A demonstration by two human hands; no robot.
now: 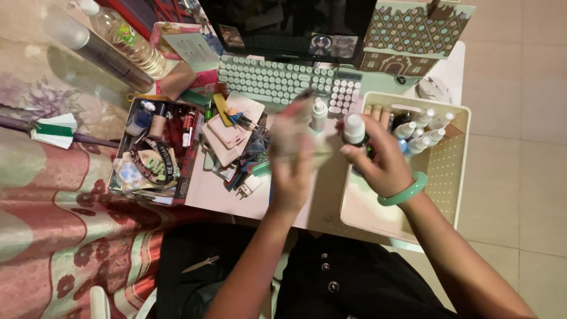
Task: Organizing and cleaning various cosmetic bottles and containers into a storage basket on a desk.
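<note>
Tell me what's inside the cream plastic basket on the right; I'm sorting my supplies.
The cream basket holds a cluster of small white-capped bottles at its far end. The right hand, gripping another white-capped bottle, covers the near-left part, so anything under it is hidden.

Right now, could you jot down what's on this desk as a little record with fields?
Right hand: holds a small white-capped bottle over the cream basket
Left hand: blurred, raised above the desk; what it holds cannot be told
Wrist: green bangle on the right
Basket contents: more small white-capped bottles
Behind hands: pale green keyboard
Left side: cluttered box of small items, a clear plastic bottle
</note>
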